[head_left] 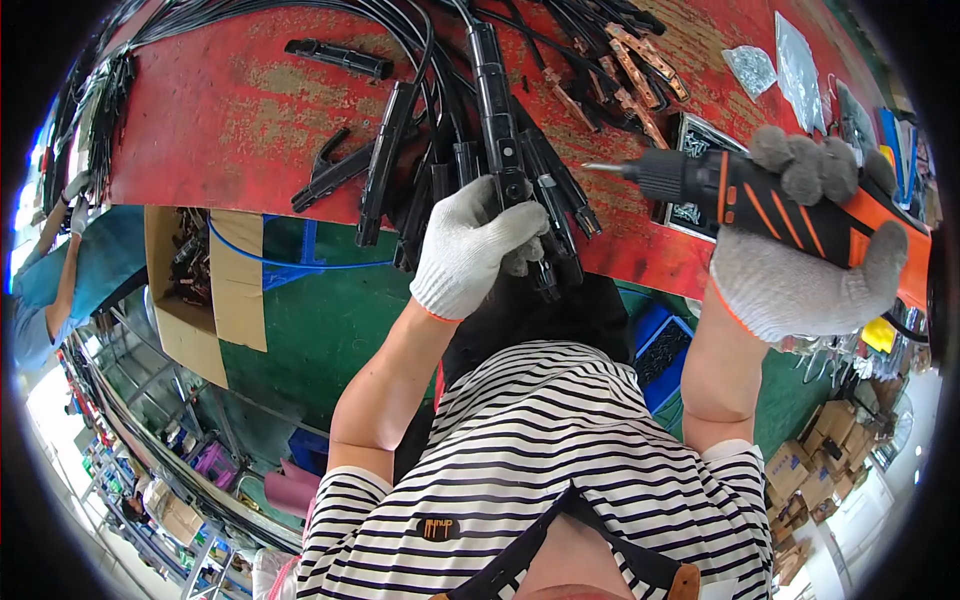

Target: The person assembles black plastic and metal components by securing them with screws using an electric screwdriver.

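My left hand (462, 250), in a white knit glove with a grey palm, is closed round the lower end of a black welding electrode holder (490, 95). A cable runs from its far end. More black holders (385, 150) lie under and beside it along the table's near edge. My right hand (795, 285), gloved alike, is wrapped round an orange and black electric screwdriver (780, 210). Its bit points left toward the holder and is apart from it. An open metal box of screws (690, 213) sits behind the screwdriver, partly hidden by it.
Copper jaw pieces (640, 80) with cables lie at the back of the worn red table (240, 130). Clear plastic bags (797, 75) are at the far right. A cardboard box of parts (240, 275) stands below the left edge. Another person (60, 270) works at far left.
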`<state>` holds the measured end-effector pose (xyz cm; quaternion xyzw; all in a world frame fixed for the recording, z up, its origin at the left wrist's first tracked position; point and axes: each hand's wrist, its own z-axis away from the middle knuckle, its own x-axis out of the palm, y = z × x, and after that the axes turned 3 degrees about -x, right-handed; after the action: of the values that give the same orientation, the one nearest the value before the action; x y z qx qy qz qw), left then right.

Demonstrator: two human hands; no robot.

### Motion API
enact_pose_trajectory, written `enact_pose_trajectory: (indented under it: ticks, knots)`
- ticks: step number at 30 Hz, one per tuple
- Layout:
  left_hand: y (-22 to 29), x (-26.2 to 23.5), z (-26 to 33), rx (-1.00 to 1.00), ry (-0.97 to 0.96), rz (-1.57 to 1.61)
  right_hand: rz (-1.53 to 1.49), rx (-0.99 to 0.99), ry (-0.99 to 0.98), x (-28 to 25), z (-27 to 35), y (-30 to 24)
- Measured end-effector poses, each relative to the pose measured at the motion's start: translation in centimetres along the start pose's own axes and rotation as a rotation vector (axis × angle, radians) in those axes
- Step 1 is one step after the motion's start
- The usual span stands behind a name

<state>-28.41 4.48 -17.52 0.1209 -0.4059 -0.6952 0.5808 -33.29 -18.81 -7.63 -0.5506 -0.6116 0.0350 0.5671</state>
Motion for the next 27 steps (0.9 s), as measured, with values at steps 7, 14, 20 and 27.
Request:
enact_pose_trajectory:
  ticks: [7,14,20,27]
  knots:
    - [-0.5,-0.9,-0.3,0.020,-0.044,0.028,0.030,0.065,0.011,1.2,0.8,3.0]
    - [0.3,-4.1,0.5,-0.050,-0.139,0.344,0.131,0.054,0.156,0.0,1.7,3.2]
    - [1.7,-6.9,1.3,0.009,-0.074,0.265,0.121,0.079,0.164,-0.5,2.5,3.3]
    - [1.1,-6.7,1.2,0.116,-0.057,0.205,0.011,0.133,-0.161,-0.6,4.5,7.2]
